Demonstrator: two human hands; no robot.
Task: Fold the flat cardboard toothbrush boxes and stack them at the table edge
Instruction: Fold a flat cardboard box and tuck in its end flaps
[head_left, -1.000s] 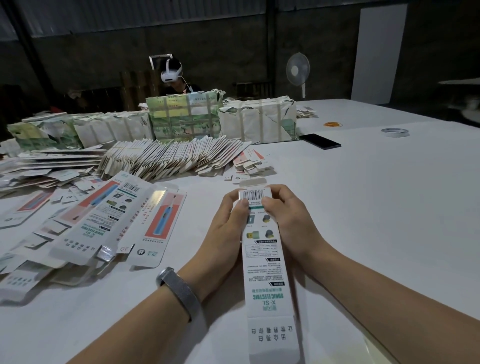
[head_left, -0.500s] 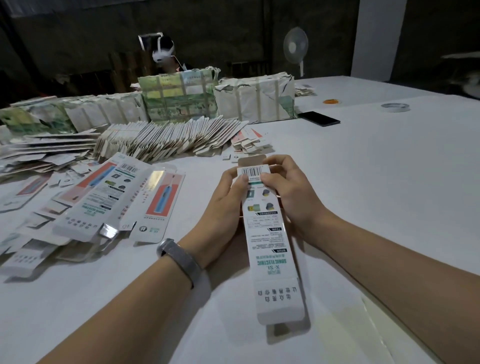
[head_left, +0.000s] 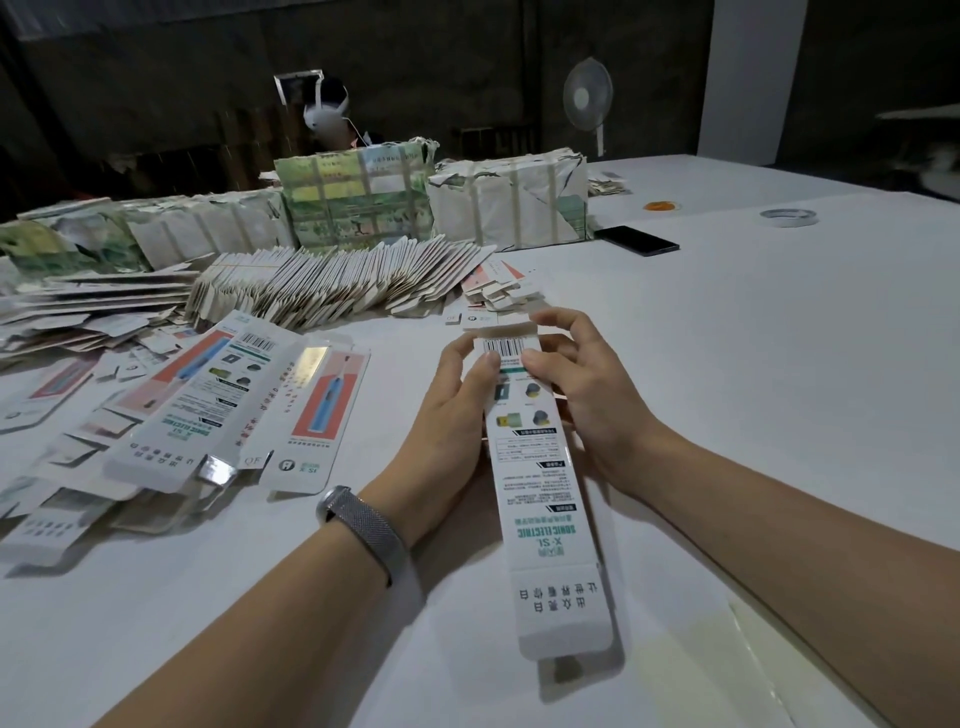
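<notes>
- Both hands hold one toothbrush box (head_left: 540, 493) at its far end: the left hand (head_left: 452, 415) has the thumb on the barcode panel and the fingers curled round the left side, and the right hand (head_left: 582, 395) pinches the right side, with the thumb on top near the barcode.
- This box is already opened into a long tube and lies along the table (head_left: 779, 364) between the two forearms, its near end pointing to the person.
- At the far end a brown flap (head_left: 501, 330) stands up just above the thumbs; I judge that this end is now being closed (the flap is not yet tucked in).
- At the near end one flap hangs below the tube, so this end looks open too.
- To the left lie several flat boxes (head_left: 228, 405), unfolded, and behind them a long leaning row of flat blanks (head_left: 337, 280) and wrapped bundles (head_left: 358, 197).
- I see no finished stack at a table edge, so most of the work seems to be left.
</notes>
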